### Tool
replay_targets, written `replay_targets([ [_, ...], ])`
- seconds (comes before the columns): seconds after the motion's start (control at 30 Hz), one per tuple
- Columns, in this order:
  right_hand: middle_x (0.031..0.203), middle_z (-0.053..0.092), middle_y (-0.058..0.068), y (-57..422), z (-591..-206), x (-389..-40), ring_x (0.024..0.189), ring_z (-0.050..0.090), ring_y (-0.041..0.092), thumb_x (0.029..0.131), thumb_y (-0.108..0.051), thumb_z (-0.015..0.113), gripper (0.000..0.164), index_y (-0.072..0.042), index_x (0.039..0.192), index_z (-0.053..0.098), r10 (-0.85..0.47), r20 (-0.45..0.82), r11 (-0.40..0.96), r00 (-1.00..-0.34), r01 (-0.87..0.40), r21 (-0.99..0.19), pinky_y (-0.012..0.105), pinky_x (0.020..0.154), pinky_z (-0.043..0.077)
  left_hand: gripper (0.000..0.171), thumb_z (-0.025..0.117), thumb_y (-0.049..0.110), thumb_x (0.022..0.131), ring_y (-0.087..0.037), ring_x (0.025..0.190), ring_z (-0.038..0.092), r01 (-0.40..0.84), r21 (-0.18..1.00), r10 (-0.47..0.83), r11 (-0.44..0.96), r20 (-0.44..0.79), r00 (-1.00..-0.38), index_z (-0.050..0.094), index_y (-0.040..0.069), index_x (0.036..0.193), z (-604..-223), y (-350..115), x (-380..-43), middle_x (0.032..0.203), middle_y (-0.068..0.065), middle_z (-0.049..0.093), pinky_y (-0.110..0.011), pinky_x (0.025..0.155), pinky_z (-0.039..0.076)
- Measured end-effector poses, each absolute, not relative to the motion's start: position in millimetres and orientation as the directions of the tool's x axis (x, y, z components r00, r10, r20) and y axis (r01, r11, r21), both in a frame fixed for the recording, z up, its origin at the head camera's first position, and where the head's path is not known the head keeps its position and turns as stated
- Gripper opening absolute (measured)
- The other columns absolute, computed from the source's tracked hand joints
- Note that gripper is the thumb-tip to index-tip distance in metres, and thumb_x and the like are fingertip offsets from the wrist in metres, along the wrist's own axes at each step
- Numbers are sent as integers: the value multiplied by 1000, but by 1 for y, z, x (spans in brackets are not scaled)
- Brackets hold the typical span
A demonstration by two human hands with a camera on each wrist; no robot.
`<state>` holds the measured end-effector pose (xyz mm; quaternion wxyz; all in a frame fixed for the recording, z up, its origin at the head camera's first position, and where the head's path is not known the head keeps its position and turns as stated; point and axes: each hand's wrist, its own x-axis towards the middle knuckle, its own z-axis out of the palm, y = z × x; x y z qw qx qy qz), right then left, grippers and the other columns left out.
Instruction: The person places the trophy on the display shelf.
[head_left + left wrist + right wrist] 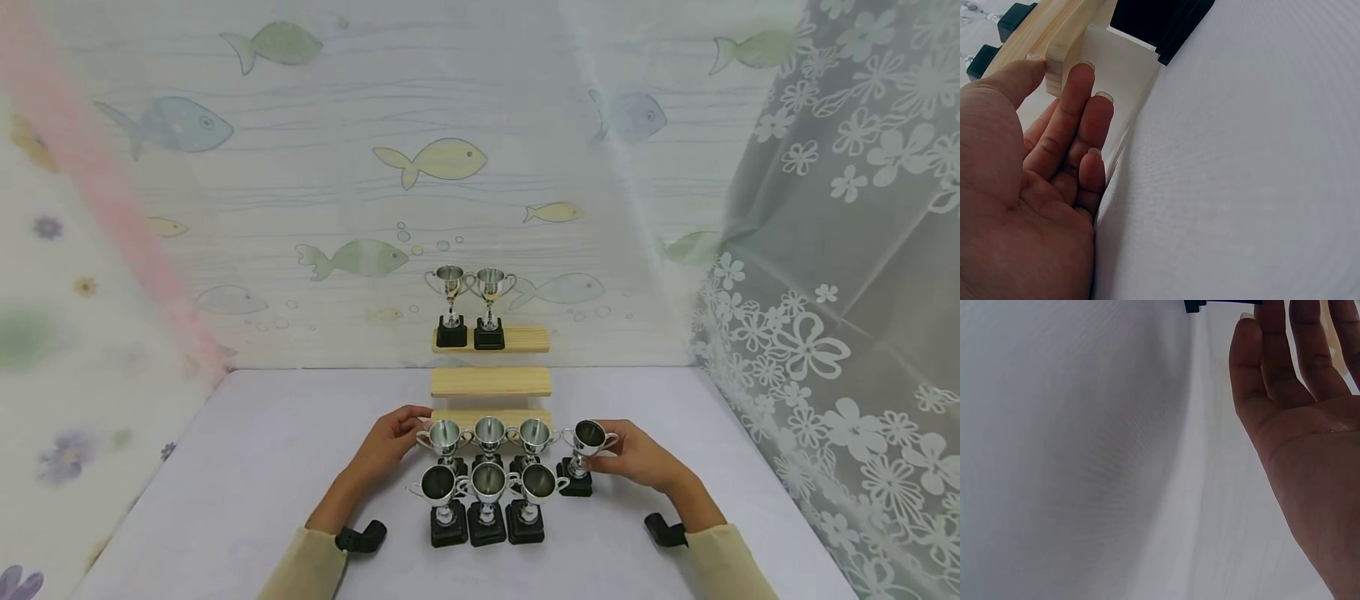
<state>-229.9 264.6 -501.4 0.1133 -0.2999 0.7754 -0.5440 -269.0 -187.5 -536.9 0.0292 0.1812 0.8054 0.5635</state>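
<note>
My right hand (636,454) pinches the stem of a small silver trophy cup (590,435) with a black square base, upright on the table to the right of the others. In the right wrist view only a dark corner of a base (1193,305) shows above the fingertips. The left hand (390,442) grips the left end of the lowest wooden step (491,415); its thumb lies on the board's end (1055,62) in the left wrist view, fingers curled below. Two trophies (489,287) stand side by side on the top step (527,339), towards its left.
In front of the steps, trophies stand in two rows of three, a back row (490,435) and a front row (488,482), close together. The middle step (491,382) is bare wood. White cloth (247,467) covers the table; a fish-print curtain (450,158) hangs behind.
</note>
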Motion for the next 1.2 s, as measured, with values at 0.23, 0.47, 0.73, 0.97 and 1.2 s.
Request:
replay_targets([
  [0.23,109,77,10,266,-496,-229,100,72,19,93,-3,80,32,5,123,70,-574,144,247,-806,-339,-908,35,91,56,32,66,13,106,-12,86,64,243,920,322,306,140,-936,66,2,136,-536,-189,-270,95,-2,77,-24,78,46],
  [0.47,106,78,12,268,-489,-228,97,71,11,93,2,77,30,10,121,68,-566,173,218,-806,-350,-911,33,86,58,30,66,13,106,-13,89,65,227,925,313,305,128,-941,67,5,134,-533,-187,-268,94,-3,77,-25,82,46],
  [0.73,107,76,17,268,-479,-232,100,72,12,95,3,75,28,12,120,67,-550,199,172,-811,-344,-923,31,87,59,31,66,13,106,-11,89,66,222,921,304,322,122,-945,67,5,135,-534,-188,-267,95,-2,77,-24,83,47],
  [0.97,106,76,19,267,-463,-238,100,73,13,94,6,74,19,6,113,72,-545,228,171,-807,-373,-912,32,87,60,32,66,15,106,-11,87,64,228,921,304,316,130,-944,66,1,135,-532,-186,-263,93,-3,76,-24,80,46],
  [1.2,105,77,15,265,-445,-244,100,74,16,94,4,76,13,5,106,72,-527,222,206,-820,-377,-903,32,86,60,32,67,17,106,-13,88,63,210,921,289,329,113,-950,67,3,134,-529,-185,-261,94,-4,75,-24,82,45],
])
